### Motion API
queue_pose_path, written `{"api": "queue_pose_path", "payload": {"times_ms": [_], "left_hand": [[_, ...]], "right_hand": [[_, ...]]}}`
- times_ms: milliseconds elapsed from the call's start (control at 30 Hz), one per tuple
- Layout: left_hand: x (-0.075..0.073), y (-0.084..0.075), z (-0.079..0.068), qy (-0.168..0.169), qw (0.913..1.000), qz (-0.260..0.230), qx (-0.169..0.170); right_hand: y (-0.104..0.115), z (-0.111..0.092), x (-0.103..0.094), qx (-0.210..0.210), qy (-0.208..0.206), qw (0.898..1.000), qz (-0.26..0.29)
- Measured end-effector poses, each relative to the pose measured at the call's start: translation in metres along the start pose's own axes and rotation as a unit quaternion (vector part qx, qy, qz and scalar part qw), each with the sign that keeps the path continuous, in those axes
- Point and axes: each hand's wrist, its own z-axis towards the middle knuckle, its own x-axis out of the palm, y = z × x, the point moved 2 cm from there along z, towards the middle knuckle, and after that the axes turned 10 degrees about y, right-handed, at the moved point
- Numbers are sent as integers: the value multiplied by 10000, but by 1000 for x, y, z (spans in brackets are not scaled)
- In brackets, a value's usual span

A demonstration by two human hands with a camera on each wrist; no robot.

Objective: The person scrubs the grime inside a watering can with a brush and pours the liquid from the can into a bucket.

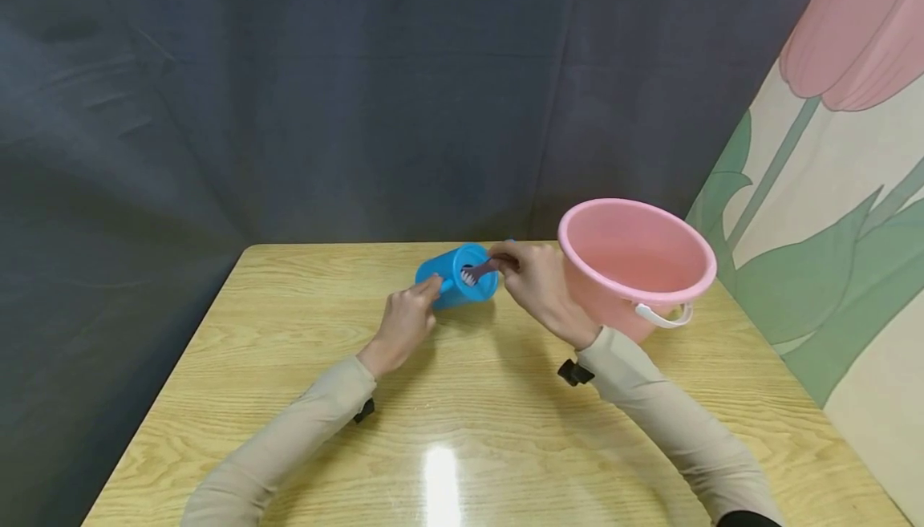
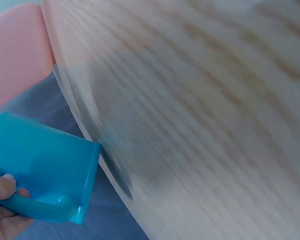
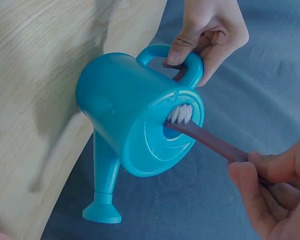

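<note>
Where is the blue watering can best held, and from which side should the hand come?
Take the watering can by its loop handle, probably from the near left, as the left hand does: the loop admits fingers and lies opposite the spout.

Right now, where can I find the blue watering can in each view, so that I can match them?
Head: the blue watering can is near the centre.
Left wrist: lower left, cut off by the left edge.
Right wrist: just left of centre, seen large.
Shared landmark: the left hand holding it.
</note>
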Motion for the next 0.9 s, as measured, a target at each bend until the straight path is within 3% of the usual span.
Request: {"api": "queue_pose_path", "payload": {"times_ms": [167, 367, 500, 600, 767, 900], "left_hand": [[0, 0, 0, -31, 10000, 1, 45], [0, 3, -2, -25, 9998, -216, 36], [0, 5, -4, -38, 9991, -419, -68], [-1, 3, -3, -68, 9993, -358, 51], [-1, 2, 2, -128, 9994, -283, 136], [1, 2, 3, -84, 9996, -229, 107]], "right_hand": [[2, 0, -4, 144, 253, 9996, -41], [12, 3, -4, 211, 1217, 9885, -874], [18, 4, 0, 197, 1822, 9736, -1361], [21, 4, 2, 363, 2253, 9607, -1579], [24, 6, 5, 821, 3116, 9320, -1661], [24, 3, 11, 811, 3493, 9130, -1945]]}}
